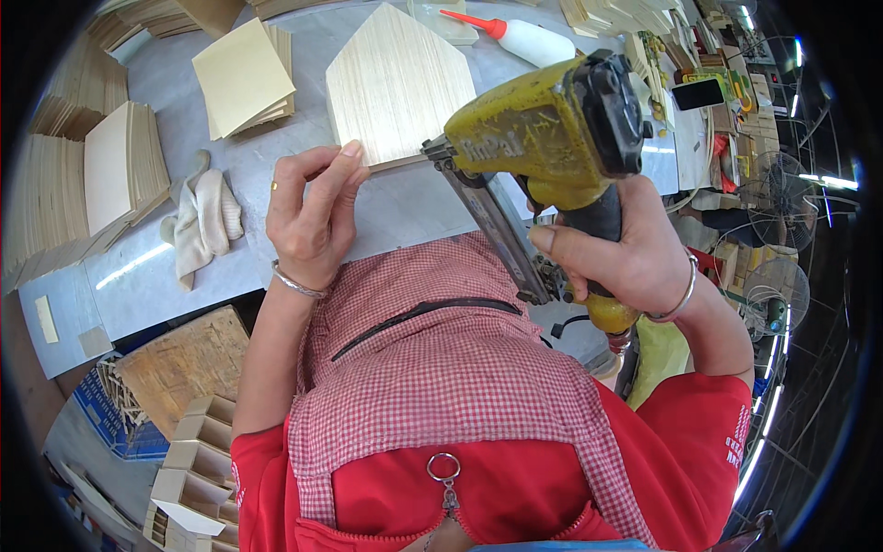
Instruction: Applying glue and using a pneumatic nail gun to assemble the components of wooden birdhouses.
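A pale house-shaped wooden piece lies on the grey table, its pointed end facing away from me. My left hand pinches its near left corner, fingertips on the top face and edge. In my right hand is a worn yellow nail gun, gripped by its black handle. The gun's nose sits right by the near right corner of the wooden piece; whether they touch, I cannot tell. A hose fitting hangs below the gun's handle.
Left of the piece is a stack of thin square wood sheets, with more stacked panels beyond. White gloves lie near the table edge. A glue bottle rests at the back. Small wooden boxes stand below left.
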Action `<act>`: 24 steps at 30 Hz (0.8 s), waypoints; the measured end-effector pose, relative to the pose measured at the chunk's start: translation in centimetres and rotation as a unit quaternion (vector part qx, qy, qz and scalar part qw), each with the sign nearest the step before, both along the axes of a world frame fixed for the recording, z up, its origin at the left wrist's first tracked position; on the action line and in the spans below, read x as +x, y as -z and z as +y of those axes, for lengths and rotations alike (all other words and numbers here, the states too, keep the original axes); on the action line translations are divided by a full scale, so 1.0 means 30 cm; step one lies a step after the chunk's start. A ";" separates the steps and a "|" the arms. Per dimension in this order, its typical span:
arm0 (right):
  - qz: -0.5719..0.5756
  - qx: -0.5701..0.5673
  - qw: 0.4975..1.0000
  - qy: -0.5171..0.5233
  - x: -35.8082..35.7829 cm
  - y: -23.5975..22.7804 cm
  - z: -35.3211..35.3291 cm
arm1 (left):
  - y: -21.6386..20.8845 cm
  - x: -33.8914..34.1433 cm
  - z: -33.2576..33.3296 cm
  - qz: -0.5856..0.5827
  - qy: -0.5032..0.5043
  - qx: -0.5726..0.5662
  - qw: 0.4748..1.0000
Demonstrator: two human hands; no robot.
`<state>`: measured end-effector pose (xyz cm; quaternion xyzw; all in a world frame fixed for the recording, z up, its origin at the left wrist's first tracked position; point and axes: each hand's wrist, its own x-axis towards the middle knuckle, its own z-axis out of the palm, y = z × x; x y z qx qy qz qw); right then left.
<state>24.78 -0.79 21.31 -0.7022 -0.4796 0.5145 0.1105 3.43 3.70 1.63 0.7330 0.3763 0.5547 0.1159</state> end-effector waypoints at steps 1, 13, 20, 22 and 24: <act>-0.018 -0.001 1.000 -0.015 -0.004 -0.002 0.001 | 0.001 -0.001 0.000 -0.001 -0.004 0.001 1.000; 0.006 0.026 0.994 -0.104 -0.115 -0.019 0.042 | -0.015 -0.043 -0.006 -0.070 0.067 -0.109 0.989; -0.024 -0.009 0.996 -0.090 -0.125 -0.019 0.052 | -0.014 -0.052 0.001 -0.080 0.099 -0.127 0.984; -0.027 0.003 0.995 -0.100 -0.123 -0.019 0.055 | -0.011 -0.052 0.001 -0.081 0.100 -0.130 0.983; -0.026 0.033 0.989 -0.141 -0.123 -0.022 0.064 | -0.008 -0.051 0.002 -0.086 0.101 -0.129 0.983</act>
